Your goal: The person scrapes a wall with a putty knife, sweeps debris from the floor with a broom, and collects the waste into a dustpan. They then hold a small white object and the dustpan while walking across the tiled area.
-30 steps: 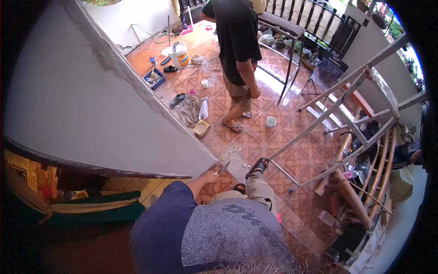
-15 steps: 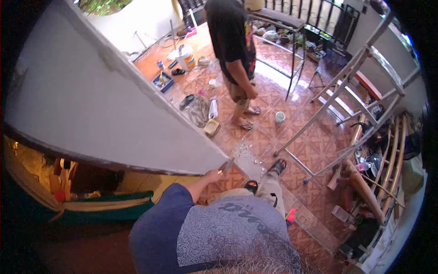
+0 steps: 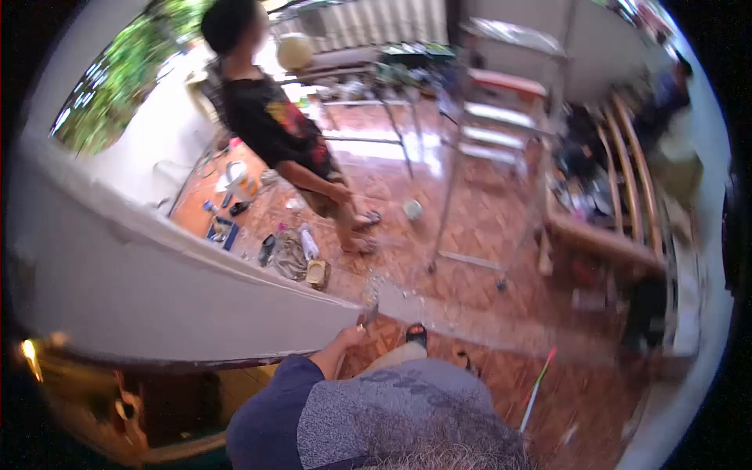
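Note:
My left hand (image 3: 351, 337) is closed around a scraper (image 3: 370, 315), a short tool with a flat grey blade, blurred by motion. It sits right beside the lower end of a grey plastered wall panel (image 3: 227, 290), blade pointing up and away from me. Pale crumbs of debris (image 3: 382, 286) lie on the floor just past the blade. My right hand is out of sight.
A person (image 3: 286, 133) in a dark T-shirt stands ahead on the tiled floor. A metal stepladder (image 3: 446, 196) stands to the right. Beyond the wall edge are a bucket (image 3: 243, 186), a blue tray (image 3: 223, 233) and a yellowish container (image 3: 316, 272). Wooden poles (image 3: 627, 172) lean at right.
The view has swung to the right and up, bringing the other person's head into frame. My left hand still holds the scraper by the wall's end.

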{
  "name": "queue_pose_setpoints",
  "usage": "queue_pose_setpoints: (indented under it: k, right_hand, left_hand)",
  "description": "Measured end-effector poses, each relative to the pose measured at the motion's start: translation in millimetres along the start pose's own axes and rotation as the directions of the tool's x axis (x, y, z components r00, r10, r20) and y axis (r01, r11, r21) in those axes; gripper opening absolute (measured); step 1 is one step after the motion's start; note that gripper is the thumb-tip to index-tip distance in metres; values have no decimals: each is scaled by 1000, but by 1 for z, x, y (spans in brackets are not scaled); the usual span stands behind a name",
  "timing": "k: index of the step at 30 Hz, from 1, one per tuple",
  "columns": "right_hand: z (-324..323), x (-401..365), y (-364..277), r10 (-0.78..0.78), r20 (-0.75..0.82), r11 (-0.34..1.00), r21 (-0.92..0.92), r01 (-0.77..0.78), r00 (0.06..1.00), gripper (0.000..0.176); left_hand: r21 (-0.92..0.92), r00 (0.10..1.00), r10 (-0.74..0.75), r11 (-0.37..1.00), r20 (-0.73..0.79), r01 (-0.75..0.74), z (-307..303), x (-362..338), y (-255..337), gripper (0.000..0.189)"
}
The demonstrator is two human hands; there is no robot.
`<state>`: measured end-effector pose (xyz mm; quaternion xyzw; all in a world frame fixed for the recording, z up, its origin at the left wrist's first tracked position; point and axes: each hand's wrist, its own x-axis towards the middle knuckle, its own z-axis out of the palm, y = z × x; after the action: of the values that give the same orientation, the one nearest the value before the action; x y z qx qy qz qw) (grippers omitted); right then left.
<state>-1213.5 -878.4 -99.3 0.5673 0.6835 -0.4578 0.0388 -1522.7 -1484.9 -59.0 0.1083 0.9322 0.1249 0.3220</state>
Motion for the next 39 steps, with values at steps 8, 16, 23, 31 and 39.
queue_pose_setpoints:
  k: [8, 16, 23, 31, 39]
  right_hand:
    - [-50, -164, 343, 447, -176, 894, 105, -435, 877, 42]
    - [-48, -141, 142, 351, 191, 872, 291, -395, 917, 19]
    - [-125, -198, 75, 136, 423, 506, 748, -430, 896, 16]
    - [-154, -297, 126, 427, 21, 684, 646, -339, 904, 28]
    - [-150, -351, 284, 674, -408, 739, 365, -566, 616, 37]
  left_hand:
    - [-220, 981, -61, 970, 185, 102, 8, 8, 124, 36]
    - [-203, 957, 129, 976, 259, -77, 28, -28, 265, 32]
    - [168, 877, 301, 908, 374, -384, 61, 44, 228, 36]
    - [222, 886, 144, 939, 441, -263, 69, 124, 290, 37]
    - [-61, 857, 146, 989, 494, -133, 92, 86, 459, 31]
